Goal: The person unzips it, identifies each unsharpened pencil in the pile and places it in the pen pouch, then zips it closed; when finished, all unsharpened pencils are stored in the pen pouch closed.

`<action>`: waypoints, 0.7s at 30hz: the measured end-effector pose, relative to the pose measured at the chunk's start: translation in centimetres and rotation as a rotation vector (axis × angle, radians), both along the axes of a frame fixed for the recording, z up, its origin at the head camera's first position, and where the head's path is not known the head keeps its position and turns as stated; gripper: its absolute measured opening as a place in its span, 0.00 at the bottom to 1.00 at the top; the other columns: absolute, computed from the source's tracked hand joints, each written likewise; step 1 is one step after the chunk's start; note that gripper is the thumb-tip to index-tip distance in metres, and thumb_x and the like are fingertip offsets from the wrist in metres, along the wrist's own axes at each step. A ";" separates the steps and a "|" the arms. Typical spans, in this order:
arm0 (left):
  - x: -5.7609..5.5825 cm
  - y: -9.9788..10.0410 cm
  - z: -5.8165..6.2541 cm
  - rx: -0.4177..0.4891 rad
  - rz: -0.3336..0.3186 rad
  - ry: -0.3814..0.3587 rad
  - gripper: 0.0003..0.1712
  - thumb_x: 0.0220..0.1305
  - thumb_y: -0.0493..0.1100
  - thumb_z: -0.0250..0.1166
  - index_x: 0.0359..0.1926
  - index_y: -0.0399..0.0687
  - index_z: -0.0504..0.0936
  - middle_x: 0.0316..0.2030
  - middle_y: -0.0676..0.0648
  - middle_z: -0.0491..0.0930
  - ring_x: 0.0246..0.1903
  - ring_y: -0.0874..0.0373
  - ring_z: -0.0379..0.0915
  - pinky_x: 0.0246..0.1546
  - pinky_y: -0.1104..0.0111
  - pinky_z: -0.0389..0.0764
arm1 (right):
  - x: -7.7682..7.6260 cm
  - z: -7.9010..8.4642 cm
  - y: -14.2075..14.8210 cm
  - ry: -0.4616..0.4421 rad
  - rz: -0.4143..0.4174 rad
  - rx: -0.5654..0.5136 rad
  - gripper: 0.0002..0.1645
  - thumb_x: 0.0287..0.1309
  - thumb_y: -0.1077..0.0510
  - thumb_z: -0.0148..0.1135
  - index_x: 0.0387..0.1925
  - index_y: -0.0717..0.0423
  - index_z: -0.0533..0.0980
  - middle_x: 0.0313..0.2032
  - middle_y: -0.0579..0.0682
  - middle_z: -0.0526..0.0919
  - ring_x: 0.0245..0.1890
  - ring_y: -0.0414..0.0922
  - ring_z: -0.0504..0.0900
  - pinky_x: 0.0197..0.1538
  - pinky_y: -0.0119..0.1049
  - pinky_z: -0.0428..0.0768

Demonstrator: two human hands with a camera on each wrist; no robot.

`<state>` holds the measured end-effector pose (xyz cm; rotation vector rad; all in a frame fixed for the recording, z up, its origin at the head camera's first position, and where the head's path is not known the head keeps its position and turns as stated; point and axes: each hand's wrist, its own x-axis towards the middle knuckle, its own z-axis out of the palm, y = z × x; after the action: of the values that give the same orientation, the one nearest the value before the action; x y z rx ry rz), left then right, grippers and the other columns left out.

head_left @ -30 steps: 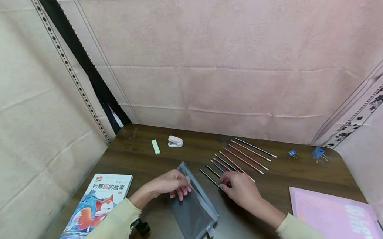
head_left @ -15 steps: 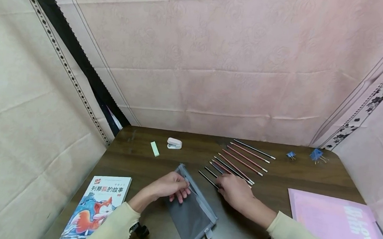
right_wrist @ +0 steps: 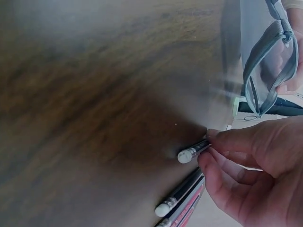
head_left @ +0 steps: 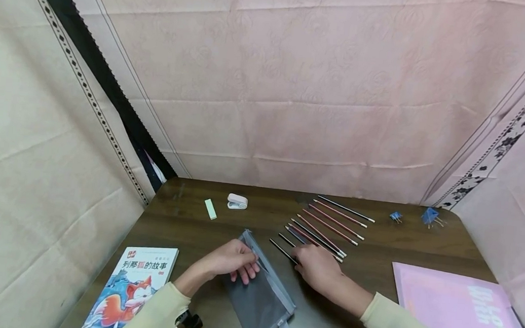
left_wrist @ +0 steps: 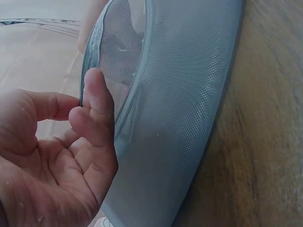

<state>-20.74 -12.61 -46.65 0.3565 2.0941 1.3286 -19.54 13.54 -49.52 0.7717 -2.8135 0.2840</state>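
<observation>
A grey mesh zip pouch lies slanted in the middle of the desk, its zip open. My left hand pinches the pouch's rim between thumb and fingers; the left wrist view shows the mouth gaping beside the fingertips. To the right, my right hand pinches the nearest black pencil close to its white eraser end. Several more pencils, red ones and black ones, lie in a slanted row beyond that hand. A second black pencil lies beside the pinched one in the right wrist view.
A white stapler and a pale green strip sit at the back left. Two blue binder clips stand at the back right, the larger clip outermost. A picture book lies left, a pink folder right.
My right hand has shifted slightly left along the pencil row and its fingers have closed on the nearest black pencil's end. The left hand keeps its hold on the pouch.
</observation>
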 end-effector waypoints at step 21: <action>-0.1 0.2 0.1 0.032 -0.004 -0.009 0.19 0.70 0.47 0.54 0.33 0.40 0.85 0.26 0.45 0.86 0.22 0.57 0.83 0.16 0.72 0.73 | -1.2 5.6 -0.7 -0.204 0.099 -0.316 0.31 0.47 0.59 0.66 0.56 0.37 0.73 0.22 0.32 0.76 0.19 0.30 0.72 0.26 0.26 0.72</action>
<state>-20.80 -12.40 -46.51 0.3673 2.0658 1.3603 -20.75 12.87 -43.94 0.8484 -2.8121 0.8450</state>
